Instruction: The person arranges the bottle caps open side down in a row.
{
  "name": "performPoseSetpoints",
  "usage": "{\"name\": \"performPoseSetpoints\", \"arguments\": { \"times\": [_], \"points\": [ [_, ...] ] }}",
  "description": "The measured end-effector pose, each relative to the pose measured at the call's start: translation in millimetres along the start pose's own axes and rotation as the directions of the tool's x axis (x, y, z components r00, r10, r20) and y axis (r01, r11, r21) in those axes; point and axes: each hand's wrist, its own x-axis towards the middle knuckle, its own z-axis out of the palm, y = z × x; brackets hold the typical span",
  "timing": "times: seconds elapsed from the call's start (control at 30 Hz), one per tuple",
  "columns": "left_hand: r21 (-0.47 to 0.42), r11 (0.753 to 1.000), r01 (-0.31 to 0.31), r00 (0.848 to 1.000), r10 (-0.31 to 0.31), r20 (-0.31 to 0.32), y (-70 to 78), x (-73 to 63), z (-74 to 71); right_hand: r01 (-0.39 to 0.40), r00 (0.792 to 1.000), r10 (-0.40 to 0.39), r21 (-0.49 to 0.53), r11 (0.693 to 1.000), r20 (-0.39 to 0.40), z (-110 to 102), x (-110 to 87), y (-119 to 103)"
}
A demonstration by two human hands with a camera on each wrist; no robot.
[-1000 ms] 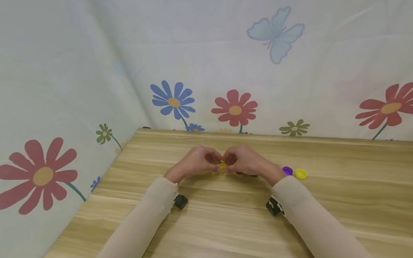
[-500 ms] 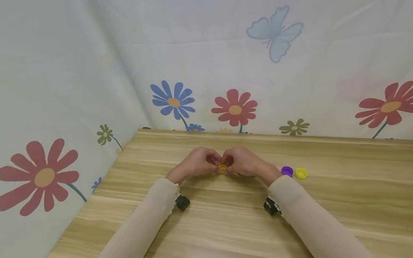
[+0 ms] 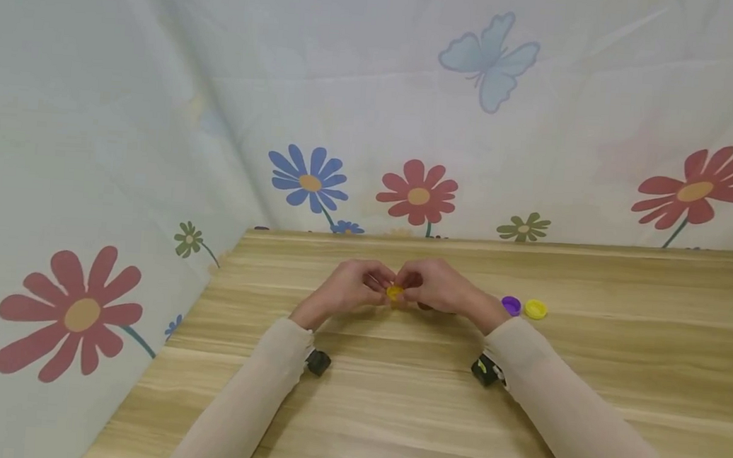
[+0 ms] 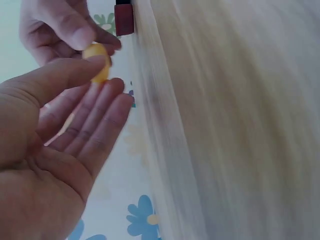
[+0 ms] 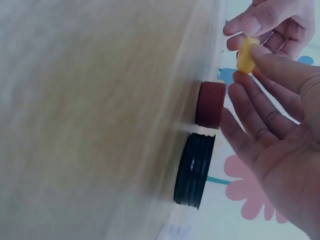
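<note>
Both hands meet near the middle of the table, around a small yellow bottle cap (image 3: pixel 394 293). My left hand (image 3: pixel 357 285) pinches the cap from the left, its thumb on the cap (image 4: pixel 98 62) in the left wrist view. From the right, my right hand (image 3: pixel 433 285) also pinches it; the right wrist view shows that thumb against the cap's face (image 5: pixel 246 55) and the fingers below its edge. The cap is held above the table, turned on edge. Just past the right fingers stand a dark red cap (image 5: pixel 211 105) and a wider black cap (image 5: pixel 195 170).
On the wooden table (image 3: pixel 386 401), a purple cap (image 3: pixel 511 306) and a second yellow cap (image 3: pixel 536 310) lie to the right of the right wrist. A white cloth (image 3: pixel 364 80) printed with flowers and a butterfly hangs behind and left of the table.
The yellow cap has tipped so that more of its face shows toward the head camera, and it sits slightly higher. Both hands have shifted only slightly around it.
</note>
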Motion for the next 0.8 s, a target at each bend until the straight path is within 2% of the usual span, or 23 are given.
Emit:
{"name": "performPoseSetpoints", "arguments": {
  "times": [0.17,0.33,0.57,0.8],
  "points": [
    [-0.038,0.999,-0.021,0.999,0.02,-0.031,1.1,-6.4,-1.7,0.019,0.999,-0.018,0.028,0.999,-0.038,0,-7.1,-6],
    [-0.049,0.998,-0.048,0.996,0.044,-0.072,5.1,-11.6,-3.4,0.035,0.997,-0.034,0.012,0.999,-0.072,-3,-11.9,-11],
    [-0.032,0.994,-0.103,0.988,0.098,-0.119,9.1,-12.7,-5.3,0.044,0.993,-0.044,-0.003,0.999,-0.109,-11,-19.2,-15],
    [-0.04,0.993,-0.114,0.984,0.107,-0.14,8.2,-12.2,-5.0,0.039,0.992,-0.037,0.019,0.999,-0.119,-13,-22.6,-18]
  ]
}}
